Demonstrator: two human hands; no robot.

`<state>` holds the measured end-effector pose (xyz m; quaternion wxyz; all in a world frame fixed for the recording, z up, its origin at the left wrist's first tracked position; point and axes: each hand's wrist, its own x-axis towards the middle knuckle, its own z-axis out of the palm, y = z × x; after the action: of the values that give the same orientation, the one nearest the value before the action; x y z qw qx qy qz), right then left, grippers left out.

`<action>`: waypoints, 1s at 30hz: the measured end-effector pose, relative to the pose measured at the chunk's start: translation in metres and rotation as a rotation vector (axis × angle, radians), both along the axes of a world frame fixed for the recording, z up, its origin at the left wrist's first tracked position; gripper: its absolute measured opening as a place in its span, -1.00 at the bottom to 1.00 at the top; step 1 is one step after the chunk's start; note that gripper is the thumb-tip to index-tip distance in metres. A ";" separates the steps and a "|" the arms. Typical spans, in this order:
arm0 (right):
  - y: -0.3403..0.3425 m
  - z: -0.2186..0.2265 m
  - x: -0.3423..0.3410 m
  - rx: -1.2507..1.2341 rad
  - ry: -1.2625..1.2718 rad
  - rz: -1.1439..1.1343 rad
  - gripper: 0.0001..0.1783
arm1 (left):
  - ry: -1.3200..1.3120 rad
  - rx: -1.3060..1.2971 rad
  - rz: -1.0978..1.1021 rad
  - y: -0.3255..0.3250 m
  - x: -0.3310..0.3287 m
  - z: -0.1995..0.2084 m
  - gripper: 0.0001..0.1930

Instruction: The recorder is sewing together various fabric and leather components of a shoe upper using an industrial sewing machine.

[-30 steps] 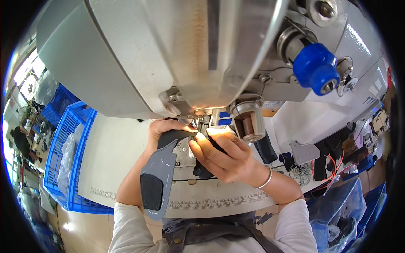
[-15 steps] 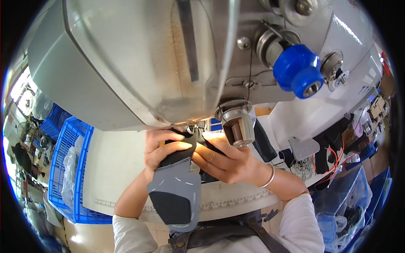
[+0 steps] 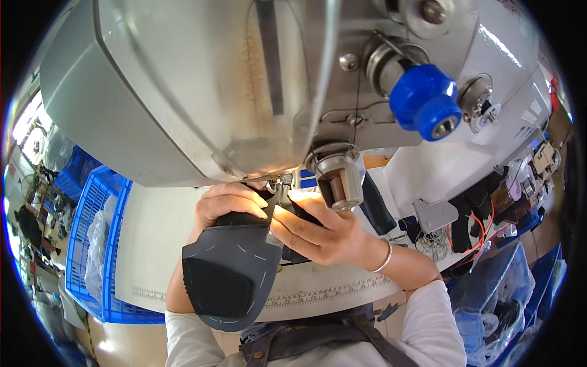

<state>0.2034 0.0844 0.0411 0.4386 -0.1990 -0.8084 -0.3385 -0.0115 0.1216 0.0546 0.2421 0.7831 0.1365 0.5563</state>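
Fabric piece: closest bit is its broad rounded end, hanging over the near edge of the table toward the apron. Flat, mid-grey, smooth matte face. Short pale dashes run along the rounded margin, spaced out like stitch marks. Black patch in the middle of the grey, rounded corners, darker and rougher-looking, fine line round its border. Above that, a straight seam with a tight row of stitches; past it the material goes black and bends up under the fingers. Far end sits at the presser foot; exact contact there too small to tell.

Left hand: fingers curled, gripping the black part left of the foot. Right hand: fingertips pinching black material on the other side, bracelet on the wrist. Both lit by a warm lamp glow.

Ruler strip along the near edge of the table. Sewing machine looms over the hands, blue knob and brown thread spool on its right. Blue crate beyond the table's left side.
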 end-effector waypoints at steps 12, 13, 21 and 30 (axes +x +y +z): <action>0.003 0.003 0.003 0.012 0.033 0.050 -0.85 | 0.103 0.243 0.250 -0.005 0.006 -0.011 -0.76; 0.003 0.003 0.004 0.009 0.024 0.060 -0.87 | 0.110 0.251 0.261 -0.006 0.006 -0.012 -0.75; 0.002 0.003 0.007 -0.009 0.002 0.095 -0.79 | 0.135 0.216 0.284 -0.003 0.002 -0.016 -0.70; 0.003 0.001 0.005 -0.071 0.053 0.124 -0.72 | 0.183 0.320 0.333 0.001 0.002 -0.017 -0.68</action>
<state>0.2082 0.0872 0.0423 0.4726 -0.1728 -0.8187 -0.2764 -0.0099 0.1221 0.0381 0.0067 0.8252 0.1954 0.5300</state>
